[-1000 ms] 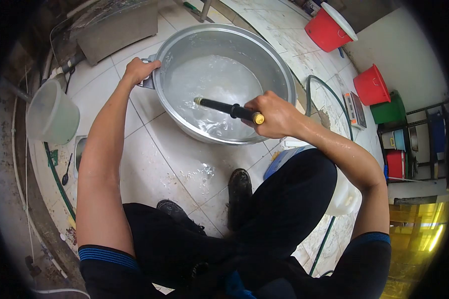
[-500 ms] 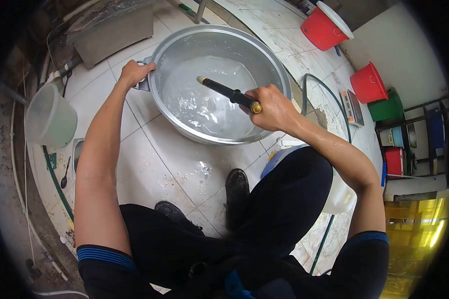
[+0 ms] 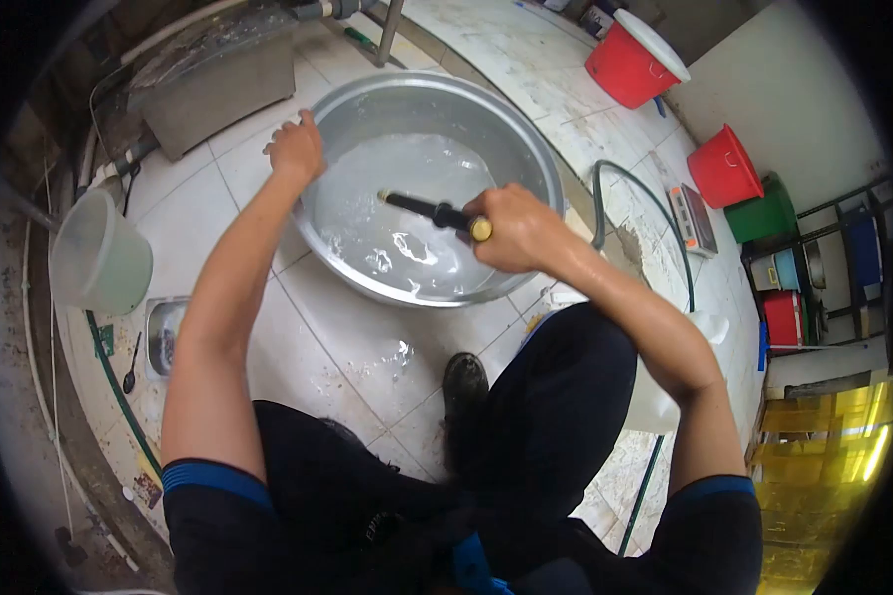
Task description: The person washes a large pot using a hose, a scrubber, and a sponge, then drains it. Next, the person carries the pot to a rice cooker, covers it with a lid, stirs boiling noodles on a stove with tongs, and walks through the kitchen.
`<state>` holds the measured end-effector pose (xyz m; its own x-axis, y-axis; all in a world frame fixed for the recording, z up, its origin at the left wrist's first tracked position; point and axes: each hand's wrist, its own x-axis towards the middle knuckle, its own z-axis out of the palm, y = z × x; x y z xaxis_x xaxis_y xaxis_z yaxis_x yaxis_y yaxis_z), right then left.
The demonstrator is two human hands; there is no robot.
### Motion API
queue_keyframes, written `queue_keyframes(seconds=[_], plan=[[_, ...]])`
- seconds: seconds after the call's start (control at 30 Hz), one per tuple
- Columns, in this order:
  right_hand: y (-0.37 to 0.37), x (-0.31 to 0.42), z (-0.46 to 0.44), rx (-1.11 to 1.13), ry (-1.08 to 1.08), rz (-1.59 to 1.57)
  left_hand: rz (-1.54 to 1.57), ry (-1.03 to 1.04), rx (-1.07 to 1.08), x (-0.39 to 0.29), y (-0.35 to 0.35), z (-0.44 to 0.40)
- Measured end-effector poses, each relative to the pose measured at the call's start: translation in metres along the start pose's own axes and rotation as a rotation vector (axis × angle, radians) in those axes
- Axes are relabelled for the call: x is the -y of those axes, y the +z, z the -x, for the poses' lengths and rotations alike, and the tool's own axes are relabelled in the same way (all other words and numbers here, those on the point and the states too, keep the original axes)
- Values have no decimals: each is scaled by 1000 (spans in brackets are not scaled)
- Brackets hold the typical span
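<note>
A large round metal pot stands on the tiled floor in front of me, with cloudy water in its bottom. At its left rim is my left hand, fingers apart and slightly bent; whether it touches the rim, I cannot tell. The pot's left handle does not show. Over the right half of the pot, my right hand is closed around a black spray nozzle with brass-coloured ends. The nozzle points left, above the water. Any water leaving its tip is not visible.
A translucent bucket stands at left, near a steel box. On the right are a dark hose, a scale, red buckets and a green tub. My boot is below the pot.
My left hand has come off the pot's handle and moved right and slightly up along the rim. The right hand and nozzle have shifted slightly left and down in view.
</note>
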<state>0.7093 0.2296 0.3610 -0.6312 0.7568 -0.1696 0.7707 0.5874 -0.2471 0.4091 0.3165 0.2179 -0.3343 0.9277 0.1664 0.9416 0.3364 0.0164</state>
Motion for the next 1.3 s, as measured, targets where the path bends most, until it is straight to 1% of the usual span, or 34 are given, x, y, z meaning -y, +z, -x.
queue_keyframes(seconds=[0.03,0.1,0.13,0.17,0.2,0.27,0.3,0.33,0.37,0.4,0.43,0.47,0.5,0.53,0.57,0.63,0.67,0.7,0.73,0.77,0.83,0.87,0.9,0.93,1.0,1.03,1.07,1.1,1.13,1.17,1.2,1.23,1.27,1.3], plan=[[-3,3,3,-2,-14,-8,8,-2,-18,-2,15,-9],[-4,3,5,69,25,6,-215,35,-160,-4,30,-29],[-7,4,7,77,42,36,-204,45,-176,-8,32,-36],[-10,-4,8,63,59,43,-165,-22,-146,-14,29,-34],[-8,-14,9,-69,-2,18,-129,-84,-112,-18,30,-35],[-13,-43,6,-262,-100,-30,-26,-3,-101,-4,34,-46],[-12,-70,-1,-463,-75,5,70,57,-73,6,41,-51],[-21,-98,-7,-510,57,4,76,74,-61,19,46,-52],[-38,-109,-11,-542,245,-124,279,119,-5,35,46,-51],[-47,-132,-17,-656,320,-93,480,162,52,44,39,-47],[-46,-167,-30,-736,415,-104,696,-10,382,49,19,-42],[-39,-203,-42,-733,488,-59,891,-190,710,54,4,-36],[-25,-239,-52,-743,496,-66,1051,-181,649,60,8,-22],[-6,-276,-60,-619,390,-36,1208,-171,584,66,15,-5],[15,-307,-65,-495,277,-7,1197,-166,579,65,26,3],[65,-345,-61,-674,219,75,1362,-268,505,73,42,3],[85,-370,-67,-762,170,96,1350,-274,485,78,20,6],[77,-359,-67,-623,296,36,1134,-216,515,74,-16,14],[83,-368,-73,-548,304,90,900,-154,571,72,-32,23],[94,-378,-74,-464,324,139,875,-159,604,87,-24,26],[106,-379,-74,-388,299,208,1348,-342,784,126,-9,30],[112,-369,-76,-205,380,290,1178,-392,622,119,-11,50],[117,-354,-81,-22,449,371,1241,-405,582,123,-4,65],[119,-337,-84,71,556,336,1318,-406,573,124,-10,81],[118,-318,-94,138,515,288,1544,-441,513,125,-17,114],[124,-321,-103,160,507,230,1536,-458,515,127,-17,127],[129,-333,-118,145,489,65,1616,-528,463,129,-17,140],[136,-350,-137,118,444,-197,1696,-597,404,130,-17,153],[138,-360,-146,109,369,-500,1803,-683,427,133,-18,166],[124,-340,-142,110,156,-557,1802,-690,420,137,-14,180],[109,-319,-137,120,-57,-624,1955,-768,420,141,-7,194],[113,-311,-140,66,100,-805,2108,-844,419,146,-4,205],[116,-301,-142,12,261,-982,2107,-844,412,147,-4,214],[117,-293,-141,18,256,-977,2240,-789,400,143,-3,227]])
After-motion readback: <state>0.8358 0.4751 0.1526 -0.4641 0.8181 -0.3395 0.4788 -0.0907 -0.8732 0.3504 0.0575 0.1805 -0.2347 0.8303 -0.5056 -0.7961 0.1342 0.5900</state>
